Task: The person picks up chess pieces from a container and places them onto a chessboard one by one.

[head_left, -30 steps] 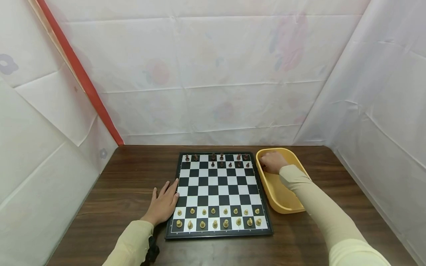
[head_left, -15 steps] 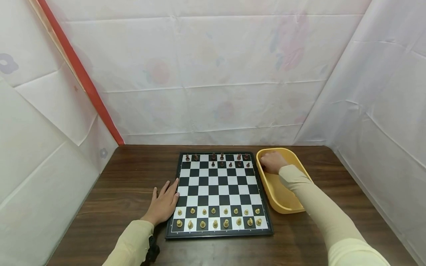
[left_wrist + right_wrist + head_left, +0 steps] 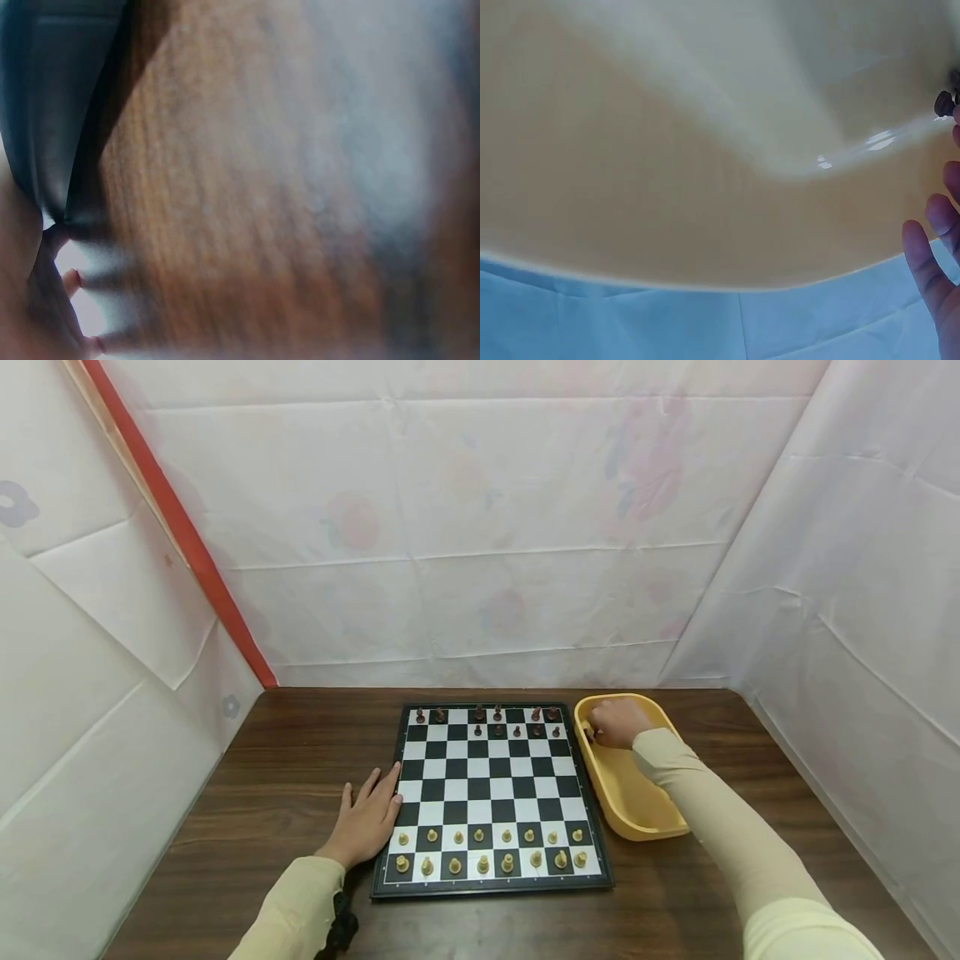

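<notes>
Both arms in long pale cream-yellow sleeves, snug knit, reaching to the wrists; cloth wrinkles lightly along the forearms. Left hand and right hand bare, no rings or gloves visible. Dark strap or mount sits just behind the left wrist, under the sleeve cuff.

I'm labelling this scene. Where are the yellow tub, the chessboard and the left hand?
yellow tub (image 3: 643, 827), head view, near rim.
chessboard (image 3: 491, 777), head view, a middle square with no piece on it.
left hand (image 3: 365, 823), head view, back of the hand.
</notes>
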